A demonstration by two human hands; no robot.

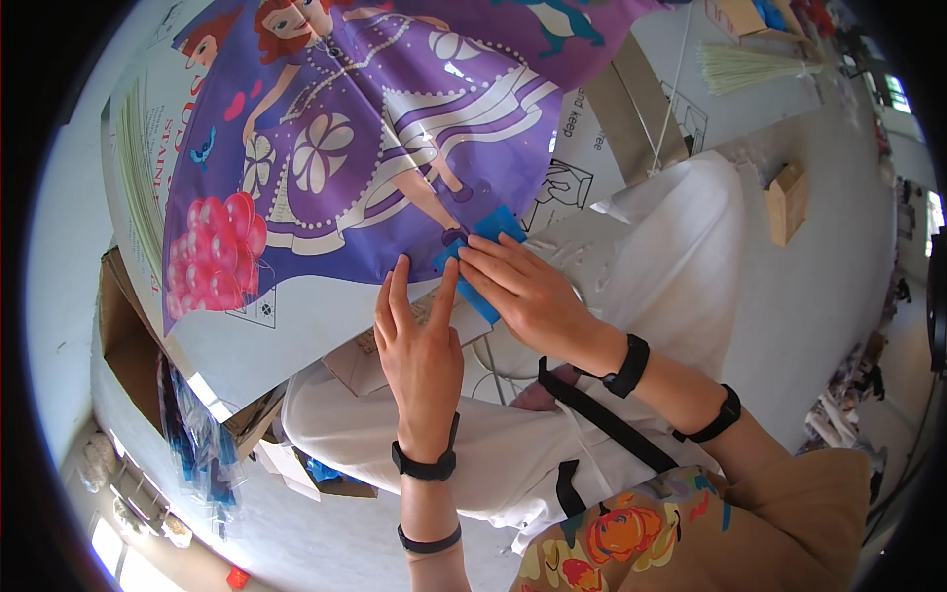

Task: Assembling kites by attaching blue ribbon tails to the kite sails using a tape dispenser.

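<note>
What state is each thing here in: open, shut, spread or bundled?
Purple printed sheet: spread out, slightly creased.
Blue piece: partly covered by fingertips.
Left hand: fingers extended, spread.
Right hand: fingertips on the blue piece, thumb hidden.
Large cardboard box, left: open.
Small box, lower left: open, blue material inside.
Pale sticks, upper right: bundled.

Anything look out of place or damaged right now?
One small oddity: pale scraps lie loose between the right hand and the right trouser leg, looking like litter. The purple sheet looks slightly rippled rather than fully flat, but I see no obvious tear or spill.
</note>
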